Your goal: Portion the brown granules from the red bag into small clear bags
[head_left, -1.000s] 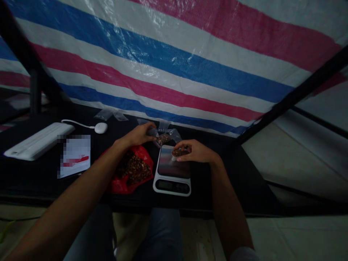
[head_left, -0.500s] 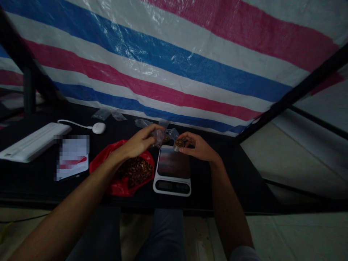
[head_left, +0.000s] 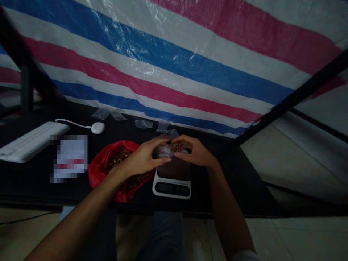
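Left hand (head_left: 141,157) and right hand (head_left: 197,152) both clamping, with fingers curled together, a small clear plastic bag (head_left: 163,151) of brown pieces (head_left: 176,147), at middle of frame, just above a digital kitchen scale (head_left: 172,188). Possible trouble: pieces spilling onto the black table (head_left: 231,188) from loosening fingers or a tilting bag.

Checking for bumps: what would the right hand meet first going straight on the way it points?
The right hand would meet the small clear plastic bag first; its fingertips seem to be touching it, though depth is unclear.
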The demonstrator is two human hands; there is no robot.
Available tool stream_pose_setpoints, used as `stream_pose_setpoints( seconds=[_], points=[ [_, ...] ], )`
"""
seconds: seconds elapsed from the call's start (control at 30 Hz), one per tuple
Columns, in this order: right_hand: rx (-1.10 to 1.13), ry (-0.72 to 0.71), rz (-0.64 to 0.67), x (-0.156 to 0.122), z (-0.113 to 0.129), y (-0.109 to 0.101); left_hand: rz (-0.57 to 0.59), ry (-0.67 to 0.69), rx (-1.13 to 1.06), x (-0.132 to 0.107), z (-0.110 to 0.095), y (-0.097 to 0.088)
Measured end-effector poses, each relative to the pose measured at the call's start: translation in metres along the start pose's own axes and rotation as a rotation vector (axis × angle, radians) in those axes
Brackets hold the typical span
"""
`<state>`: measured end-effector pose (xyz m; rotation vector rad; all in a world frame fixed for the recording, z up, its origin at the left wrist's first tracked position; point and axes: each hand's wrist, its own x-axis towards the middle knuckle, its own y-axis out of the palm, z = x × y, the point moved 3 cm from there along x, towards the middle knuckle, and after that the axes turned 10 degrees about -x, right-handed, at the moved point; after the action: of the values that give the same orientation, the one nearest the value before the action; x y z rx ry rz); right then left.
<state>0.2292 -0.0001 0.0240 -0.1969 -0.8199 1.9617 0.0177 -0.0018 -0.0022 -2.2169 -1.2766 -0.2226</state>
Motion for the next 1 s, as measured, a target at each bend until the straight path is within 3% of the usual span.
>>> stream_pose_setpoints(
  seconds=[0.23,0.43,0.63,0.87,1.0],
  points=[
    [-0.179,0.012,-0.075,0.000,0.007,-0.003,-0.056,-0.030,-0.020,-0.003,0.002,0.004],
    [-0.176,-0.072,-0.064,0.001,0.014,0.001,-0.077,-0.009,-0.048,-0.004,0.003,0.004],
    [-0.183,-0.055,-0.092,0.001,0.014,0.002,-0.081,0.046,0.002,-0.006,-0.001,0.006],
    [0.070,-0.030,-0.176,-0.004,0.014,-0.004,-0.094,0.084,0.026,-0.009,-0.002,0.009],
    [0.168,0.037,-0.152,-0.008,0.005,-0.012,-0.207,0.080,-0.005,-0.010,-0.001,0.005]
  ],
)
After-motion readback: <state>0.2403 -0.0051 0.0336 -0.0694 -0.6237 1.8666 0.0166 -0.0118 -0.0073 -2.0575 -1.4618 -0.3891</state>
